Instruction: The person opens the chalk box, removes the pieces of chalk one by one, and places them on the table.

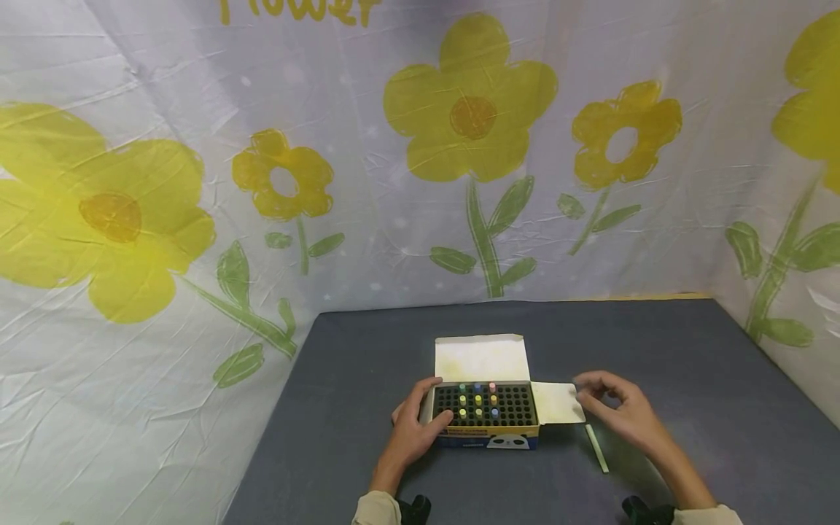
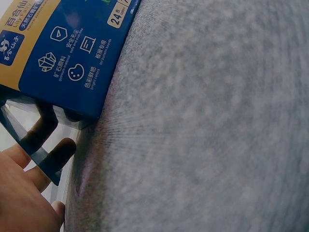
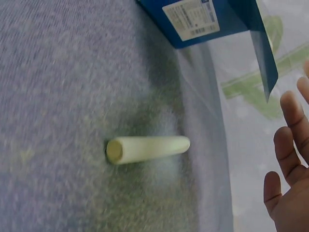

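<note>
A blue and yellow chalk box [image 1: 486, 436] stands on the table with its lid [image 1: 481, 358] and right flap [image 1: 558, 402] folded out. Several coloured chalk sticks [image 1: 478, 400] stand upright in the holes of its black insert [image 1: 518, 405]. My left hand [image 1: 415, 426] grips the box's left end, thumb at the near corner and fingers toward the far side. Beside the right flap is my right hand [image 1: 617, 408], fingers loosely bent and apart in the right wrist view, holding nothing. A pale yellow-green chalk stick [image 3: 152, 149] lies on the table below that hand.
The dark grey table [image 1: 315, 452] meets a white cloth backdrop [image 1: 367, 248] with painted yellow flowers at the back and sides. In the left wrist view, a side flap [image 2: 34, 150] of the box hangs out in front of the left fingers.
</note>
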`<state>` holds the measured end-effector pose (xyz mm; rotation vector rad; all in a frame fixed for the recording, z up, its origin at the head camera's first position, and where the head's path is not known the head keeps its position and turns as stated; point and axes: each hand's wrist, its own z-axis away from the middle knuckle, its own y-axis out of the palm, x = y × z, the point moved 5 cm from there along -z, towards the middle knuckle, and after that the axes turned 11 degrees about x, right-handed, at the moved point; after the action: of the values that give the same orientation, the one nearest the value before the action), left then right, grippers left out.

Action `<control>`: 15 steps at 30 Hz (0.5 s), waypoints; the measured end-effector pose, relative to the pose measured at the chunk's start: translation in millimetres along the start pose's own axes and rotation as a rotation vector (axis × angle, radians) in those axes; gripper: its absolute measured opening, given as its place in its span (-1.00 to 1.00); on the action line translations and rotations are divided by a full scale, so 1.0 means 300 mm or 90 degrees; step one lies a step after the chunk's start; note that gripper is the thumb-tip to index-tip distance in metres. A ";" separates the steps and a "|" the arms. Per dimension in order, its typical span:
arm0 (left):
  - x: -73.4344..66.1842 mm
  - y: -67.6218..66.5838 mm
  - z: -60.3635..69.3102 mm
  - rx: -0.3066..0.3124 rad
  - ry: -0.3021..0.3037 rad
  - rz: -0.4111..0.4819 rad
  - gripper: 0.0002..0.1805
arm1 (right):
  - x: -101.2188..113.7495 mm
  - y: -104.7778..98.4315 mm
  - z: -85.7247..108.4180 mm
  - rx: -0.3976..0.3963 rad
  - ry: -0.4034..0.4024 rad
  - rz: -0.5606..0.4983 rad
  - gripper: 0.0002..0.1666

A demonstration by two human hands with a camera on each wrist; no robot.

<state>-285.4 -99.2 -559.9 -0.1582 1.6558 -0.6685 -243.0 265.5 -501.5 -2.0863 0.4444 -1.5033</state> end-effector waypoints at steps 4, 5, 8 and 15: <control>-0.001 0.001 -0.002 0.000 -0.003 -0.002 -0.36 | 0.011 0.008 -0.012 -0.004 0.001 0.003 -0.72; -0.001 0.000 -0.002 0.001 -0.004 -0.004 -0.37 | 0.014 0.011 -0.014 -0.003 -0.002 0.002 -0.71; -0.001 -0.001 -0.003 -0.001 -0.004 -0.005 -0.37 | 0.028 0.019 -0.022 0.000 -0.012 -0.001 -0.69; 0.000 -0.001 -0.004 -0.005 -0.001 -0.006 -0.37 | 0.068 0.060 -0.043 0.013 -0.018 -0.017 -0.69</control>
<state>-286.5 -99.0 -559.7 -0.1720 1.6574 -0.6689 -247.7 237.0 -493.3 -2.1027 0.3897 -1.4844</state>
